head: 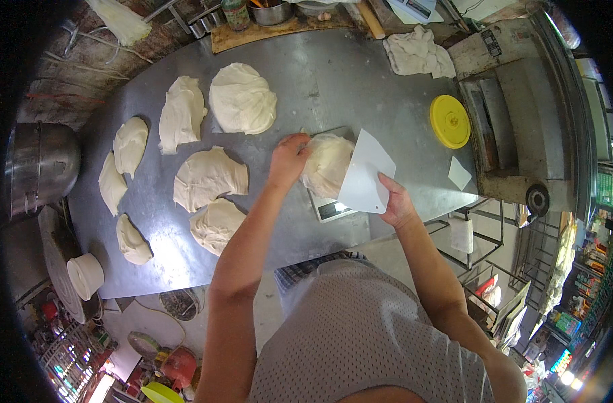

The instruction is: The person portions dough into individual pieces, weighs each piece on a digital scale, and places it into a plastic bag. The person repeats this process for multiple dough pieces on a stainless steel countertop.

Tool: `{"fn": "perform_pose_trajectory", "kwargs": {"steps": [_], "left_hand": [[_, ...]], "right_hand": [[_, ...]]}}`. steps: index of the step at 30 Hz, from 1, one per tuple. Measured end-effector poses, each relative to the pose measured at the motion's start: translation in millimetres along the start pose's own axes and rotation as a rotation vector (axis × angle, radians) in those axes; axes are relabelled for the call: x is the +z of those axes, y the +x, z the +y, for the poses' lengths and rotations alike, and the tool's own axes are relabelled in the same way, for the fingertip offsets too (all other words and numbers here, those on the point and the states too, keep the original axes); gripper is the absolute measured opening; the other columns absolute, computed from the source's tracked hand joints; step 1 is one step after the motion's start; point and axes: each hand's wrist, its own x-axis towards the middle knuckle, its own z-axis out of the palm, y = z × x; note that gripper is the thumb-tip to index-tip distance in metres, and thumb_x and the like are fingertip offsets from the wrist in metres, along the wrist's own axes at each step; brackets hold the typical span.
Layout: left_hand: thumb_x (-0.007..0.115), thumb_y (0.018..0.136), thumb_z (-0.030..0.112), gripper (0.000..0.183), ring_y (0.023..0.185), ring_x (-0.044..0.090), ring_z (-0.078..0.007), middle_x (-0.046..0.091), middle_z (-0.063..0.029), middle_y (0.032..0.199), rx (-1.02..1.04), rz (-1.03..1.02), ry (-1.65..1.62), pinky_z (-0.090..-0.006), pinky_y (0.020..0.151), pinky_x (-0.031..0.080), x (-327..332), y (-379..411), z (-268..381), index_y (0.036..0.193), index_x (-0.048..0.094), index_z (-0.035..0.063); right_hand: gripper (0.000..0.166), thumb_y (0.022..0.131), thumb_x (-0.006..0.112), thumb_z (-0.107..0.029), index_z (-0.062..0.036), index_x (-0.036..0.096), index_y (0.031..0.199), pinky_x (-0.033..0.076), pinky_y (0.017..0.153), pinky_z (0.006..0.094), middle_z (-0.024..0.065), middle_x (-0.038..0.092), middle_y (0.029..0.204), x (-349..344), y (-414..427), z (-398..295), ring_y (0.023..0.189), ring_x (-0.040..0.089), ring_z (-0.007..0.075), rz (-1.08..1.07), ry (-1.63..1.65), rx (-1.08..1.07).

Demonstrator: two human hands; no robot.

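My right hand (398, 200) grips the lower right edge of a large white plastic dough scraper (369, 174), thumb on top. The scraper stands tilted against the right side of a lump of glossy dough (326, 163). Under that dough is a digital scale (329, 210), its display partly visible at the front. At the dough's left side is my left hand (289, 156), fingers curled at its edge; the fingertips are partly hidden. To the left lie several cut dough pieces, among them a large rounded one (242, 99), a broad one (210, 176) and an oblong one (182, 115).
The metal table (326, 80) carries a yellow lid (450, 122), a small white scraper (458, 173) and a crumpled cloth (420, 53). A machine (518, 116) borders it on the right. A steel pot (44, 169) and a white tub (85, 276) stand at the left.
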Motion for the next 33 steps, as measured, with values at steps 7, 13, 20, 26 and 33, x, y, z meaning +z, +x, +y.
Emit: {"fn": "perform_pose_trajectory", "kwargs": {"steps": [7,13,20,26,33], "left_hand": [[0.063,0.095,0.013,0.020,0.095,0.070,-0.0378,0.073,-0.0183,0.103,-0.168,0.016,-0.099,-0.0435,0.083,0.054,8,-15,23,0.112,0.068,0.0032],[0.065,0.097,0.012,0.020,0.085,0.068,-0.0282,0.072,-0.0165,0.105,-0.209,0.131,-0.270,-0.0393,0.080,0.055,6,-2,18,0.114,0.066,0.0018],[0.067,0.097,0.020,0.040,0.108,0.067,-0.0341,0.061,-0.0199,0.138,-0.063,0.121,-0.142,-0.0408,0.095,0.053,-3,2,7,0.134,0.062,0.0044],[0.067,0.098,0.030,0.051,0.131,0.057,-0.0390,0.054,-0.0224,0.148,-0.038,-0.135,-0.019,-0.0419,0.109,0.047,-2,0,17,0.140,0.058,0.0030],[0.071,0.091,0.029,0.059,0.144,0.043,-0.0413,0.046,-0.0190,0.156,0.277,-0.004,0.232,-0.0504,0.119,0.036,1,-22,35,0.144,0.056,0.0055]], "right_hand": [[0.050,0.101,0.062,-0.029,0.0023,0.055,0.139,0.052,0.105,0.0453,0.0153,0.068,0.129,-4,2,1,0.118,0.067,0.0303,0.007,-0.019,0.005],[0.050,0.097,0.068,-0.029,0.0021,0.058,0.135,0.053,0.103,0.0446,0.0147,0.070,0.125,-3,-3,-3,0.114,0.068,0.0302,0.088,-0.035,-0.002],[0.048,0.097,0.068,-0.028,0.0028,0.058,0.134,0.053,0.102,0.0437,0.0137,0.070,0.124,-6,-47,-28,0.114,0.068,0.0293,0.204,-0.160,-0.106],[0.049,0.100,0.065,-0.028,0.0038,0.057,0.136,0.053,0.102,0.0429,0.0145,0.070,0.125,0,-32,-21,0.113,0.068,0.0289,0.137,-0.146,-0.070],[0.050,0.099,0.066,-0.030,0.0014,0.057,0.137,0.053,0.103,0.0444,0.0144,0.069,0.126,-3,-3,-1,0.116,0.067,0.0301,0.060,-0.009,-0.044]]}}
